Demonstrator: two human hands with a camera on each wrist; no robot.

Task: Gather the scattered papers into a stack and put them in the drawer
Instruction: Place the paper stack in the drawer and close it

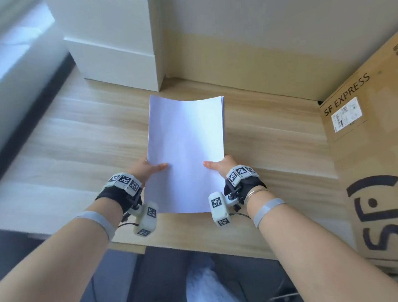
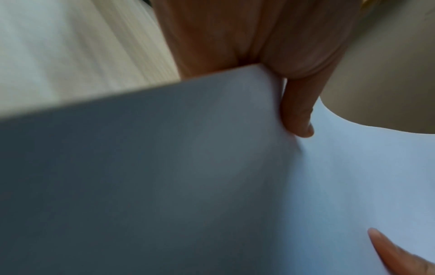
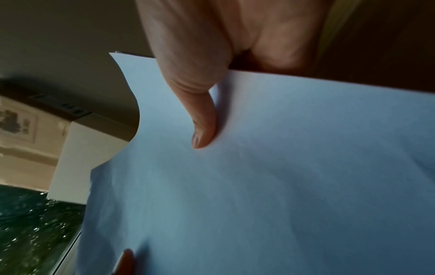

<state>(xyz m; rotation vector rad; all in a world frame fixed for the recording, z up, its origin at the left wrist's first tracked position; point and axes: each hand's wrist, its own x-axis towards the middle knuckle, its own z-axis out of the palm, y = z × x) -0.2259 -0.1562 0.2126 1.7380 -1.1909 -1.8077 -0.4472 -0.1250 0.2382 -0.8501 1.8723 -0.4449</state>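
Note:
A stack of white papers (image 1: 187, 151) is held above the wooden desk (image 1: 75, 145), its far end curling slightly. My left hand (image 1: 151, 168) pinches the stack's left edge, thumb on top and fingers hidden beneath. My right hand (image 1: 220, 164) pinches the right edge the same way. In the left wrist view my left hand (image 2: 292, 96) lays its thumb on the stack of papers (image 2: 188, 176). The right wrist view has my right hand (image 3: 200, 104) with its thumb pressed on the papers (image 3: 282, 167). The white drawer unit (image 1: 112, 43) stands at the desk's back left, drawers closed.
A large cardboard box (image 1: 380, 161) printed SF EXPRESS stands on the right of the desk. A beige wall (image 1: 266, 16) runs behind. The desk's front edge (image 1: 200, 247) is near my forearms, with dark floor below.

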